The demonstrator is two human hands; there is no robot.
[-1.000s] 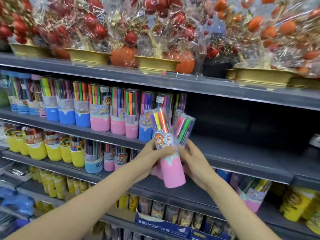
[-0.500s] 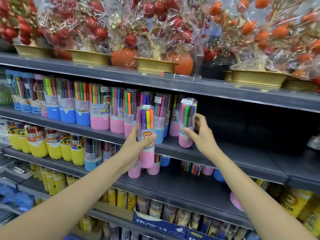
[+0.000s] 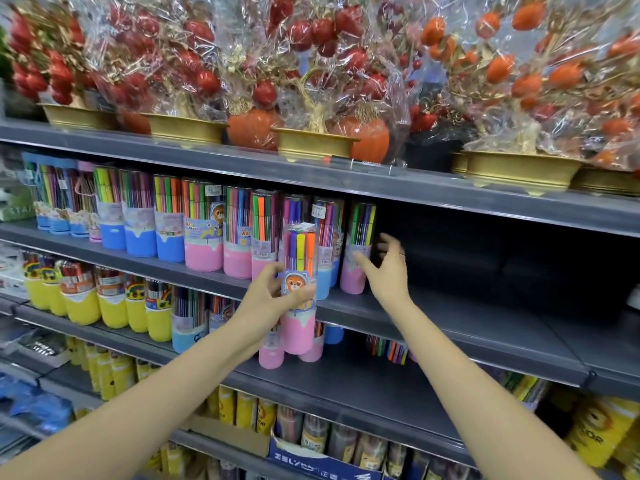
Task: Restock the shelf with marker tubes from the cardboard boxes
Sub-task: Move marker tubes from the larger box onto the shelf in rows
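The left hand is wrapped around a pink-based marker tube, thumb and fingers closed across its bear label, holding it upright in front of the edge of the grey shelf. The right hand is spread wide and holds nothing; its fingertips lie just beside a second pink-based marker tube that stands on the shelf at the right end of the row, and whether they touch it cannot be told. To the left of that tube the row of marker tubes runs along the same shelf, pink bases nearest and blue bases farther left. To the right the shelf is bare and dark. Gold pots of wrapped red and orange fruit trees stand on the shelf above. On the shelf below stand yellow-based tubes, then blue and pink ones, partly hidden behind the left forearm. At the bottom a blue carton holds more tubes.
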